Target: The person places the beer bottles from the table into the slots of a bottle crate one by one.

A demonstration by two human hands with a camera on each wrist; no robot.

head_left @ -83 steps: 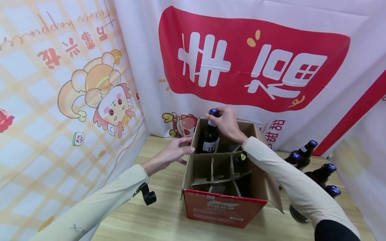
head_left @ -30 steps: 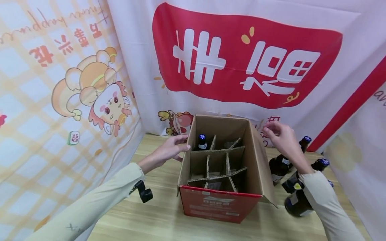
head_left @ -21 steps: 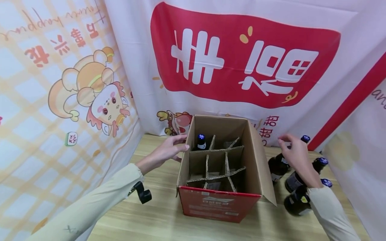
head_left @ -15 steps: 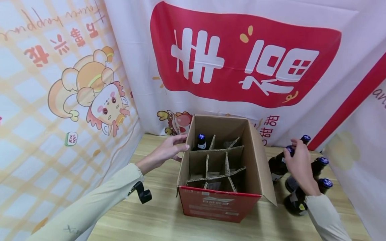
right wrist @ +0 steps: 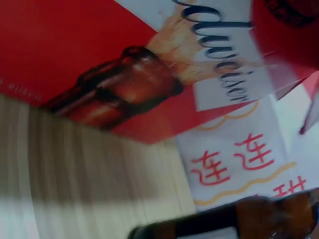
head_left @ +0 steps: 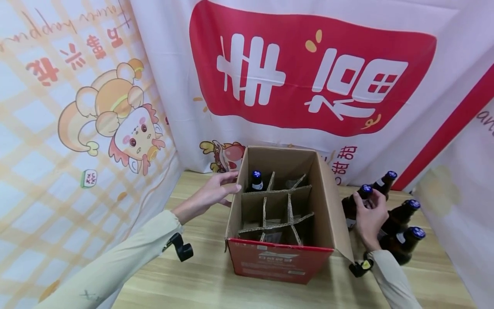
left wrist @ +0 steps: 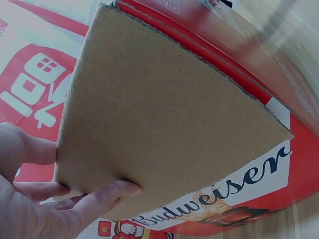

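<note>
A red cardboard beer box (head_left: 285, 266) with cardboard dividers (head_left: 278, 226) stands in the middle of the table. In its back left compartment sits a dark beer bottle (head_left: 256, 182) with a blue cap. My left hand (head_left: 210, 193) rests at the box's left rim. In the left wrist view its fingers (left wrist: 107, 196) touch the folded-down brown flap (left wrist: 164, 114). To the right of the box, my right hand (head_left: 370, 216) grips the neck of another upright beer bottle (head_left: 349, 208) between thumb and fingers. That hand is out of sight in the right wrist view.
Right of and behind my right hand stand further beer bottles (head_left: 403, 242). The box's right flap (head_left: 335, 206) hangs outward between box and bottles. A printed curtain (head_left: 316, 141) closes off the back, and another curtain (head_left: 115, 171) the left side.
My right hand lowered a beer bottle into the back left compartment and let go. It then moved right to the standing bottles and took one by the neck. The left hand stayed at the rim.
</note>
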